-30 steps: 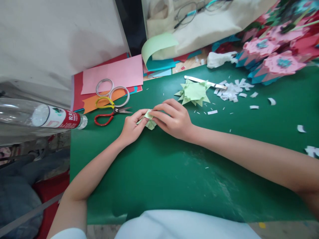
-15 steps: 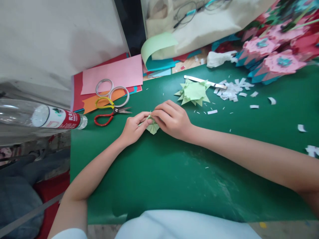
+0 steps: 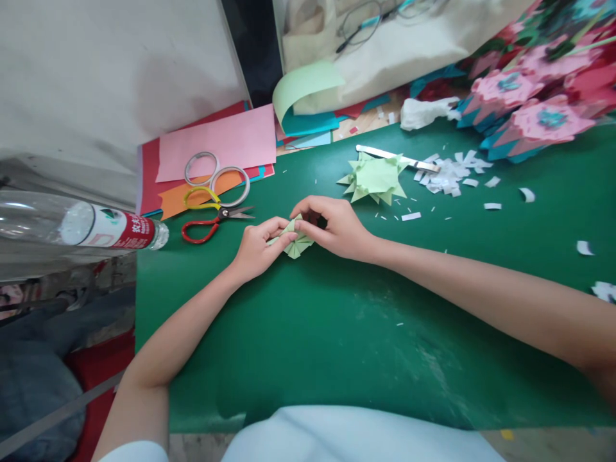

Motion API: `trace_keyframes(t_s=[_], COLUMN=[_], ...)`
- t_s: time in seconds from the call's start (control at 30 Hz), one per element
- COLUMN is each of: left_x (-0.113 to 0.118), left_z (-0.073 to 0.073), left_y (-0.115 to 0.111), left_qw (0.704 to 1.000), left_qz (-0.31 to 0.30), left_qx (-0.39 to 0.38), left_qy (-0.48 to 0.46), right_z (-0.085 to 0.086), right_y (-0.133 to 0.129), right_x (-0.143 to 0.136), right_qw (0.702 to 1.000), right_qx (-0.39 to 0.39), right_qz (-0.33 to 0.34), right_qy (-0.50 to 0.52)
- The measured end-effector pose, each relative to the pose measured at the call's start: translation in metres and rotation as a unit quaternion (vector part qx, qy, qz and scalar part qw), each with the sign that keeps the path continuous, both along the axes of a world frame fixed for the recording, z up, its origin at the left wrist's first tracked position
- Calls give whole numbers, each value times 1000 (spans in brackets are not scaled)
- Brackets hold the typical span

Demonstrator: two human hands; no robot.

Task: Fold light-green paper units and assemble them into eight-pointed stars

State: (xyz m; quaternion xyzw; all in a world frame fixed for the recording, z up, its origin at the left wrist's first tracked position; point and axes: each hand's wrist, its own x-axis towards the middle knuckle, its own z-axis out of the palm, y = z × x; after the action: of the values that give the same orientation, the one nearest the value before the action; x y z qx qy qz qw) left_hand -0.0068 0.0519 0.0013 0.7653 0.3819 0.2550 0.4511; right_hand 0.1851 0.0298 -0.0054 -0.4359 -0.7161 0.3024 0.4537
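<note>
A small light green folded paper piece point(image 3: 297, 246), creased in a fan pattern, is between my hands just above the green table. My left hand point(image 3: 260, 249) pinches its left side between thumb and fingers. On its upper right edge, the thumb and index finger of my right hand point(image 3: 339, 228) close on the paper, with the other fingers curled behind. Beyond my right hand lies a larger light green paper star shape point(image 3: 375, 178) with pointed edges. Scissors point(image 3: 222, 213) with one yellow and one red handle rest to the left of my hands.
Two tape rolls point(image 3: 231, 187) lie by pink paper point(image 3: 221, 144). A plastic bottle point(image 3: 115, 226) lies at the left edge. Tweezers point(image 3: 397, 158) touch white paper scraps point(image 3: 452, 174). Pink paper flowers point(image 3: 548, 128) fill the back right. Green table surface point(image 3: 308, 346) stretches before me.
My right hand has shifted slightly right and its fingers have opened around the paper's edge, so more of the green folded paper shows. My left hand has stayed put.
</note>
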Motion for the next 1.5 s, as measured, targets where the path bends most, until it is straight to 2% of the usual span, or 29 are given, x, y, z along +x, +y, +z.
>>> trace_keyframes(t_s=[0.17, 0.53, 0.73, 0.87, 0.97, 1.03, 1.2, 1.37, 1.5], left_x=[1, 2, 1, 2, 3, 4, 4, 4, 3], left_z=[1, 4, 4, -2, -8, -9, -3, -3, -6], left_y=[1, 0, 1, 1, 1, 1, -1, -3, -5], left_qw=[1000, 996, 994, 995, 992, 986, 963, 955, 947], left_qz=[-4, 10, 40, 49, 65, 69, 40, 55, 77], left_qx=[16, 87, 97, 79, 67, 103, 262, 290, 311], left_qy=[-3, 16, -24, -33, -88, -107, -42, -19, -8], right_z=[3, -1, 2, 2, 1, 0, -1, -3, -2], right_y=[1, 3, -3, -6, -6, -6, -7, -8, -10], right_x=[3, 0, -3, -4, -4, -4, -4, -4, -4], right_qw=[1000, 999, 999, 998, 998, 998, 996, 999, 999], right_qx=[-23, 37, -5, -16, -21, -4, 38, 34, 32], right_qz=[12, 17, 16, 18, 26, 32, 50, 35, 32], right_qy=[17, -12, -34, -55, -54, -60, -57, -12, -22])
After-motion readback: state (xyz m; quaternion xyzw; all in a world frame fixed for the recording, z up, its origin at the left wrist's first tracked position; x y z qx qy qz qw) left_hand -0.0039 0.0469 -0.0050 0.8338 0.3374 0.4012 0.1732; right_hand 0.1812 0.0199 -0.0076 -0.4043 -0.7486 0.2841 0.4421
